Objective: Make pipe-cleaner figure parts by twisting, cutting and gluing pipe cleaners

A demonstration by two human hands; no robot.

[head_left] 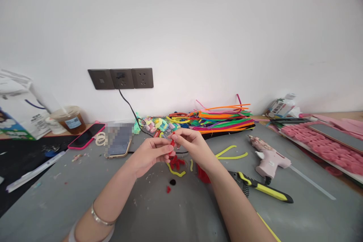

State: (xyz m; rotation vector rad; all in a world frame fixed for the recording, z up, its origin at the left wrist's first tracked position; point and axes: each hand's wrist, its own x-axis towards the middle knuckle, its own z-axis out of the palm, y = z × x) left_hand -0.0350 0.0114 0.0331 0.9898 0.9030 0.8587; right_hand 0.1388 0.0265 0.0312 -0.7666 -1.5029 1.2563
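Between my two hands is a small piece of red pipe cleaner [172, 143], pinched from both sides above the grey mat. My left hand [151, 154] has its thumb and fingers closed on the lower part. The fingertips of my right hand [190, 143] grip the upper end. Just below lie more red pipe cleaner pieces [177, 163] and a bent yellow pipe cleaner [178, 173]. A black pompom-like dot [172, 182] and a tiny red scrap [168, 189] rest nearer to me. Another red bundle [203, 174] is partly hidden by my right forearm.
Pliers with yellow-black handles [262, 189] and a pink glue gun [269, 159] lie at right. Colourful pipe cleaners [227, 121] are piled along the wall. Two phones, one pink-edged [86, 136], and a drink cup [70, 119] stand left; a black cord [130, 107] hangs from the socket.
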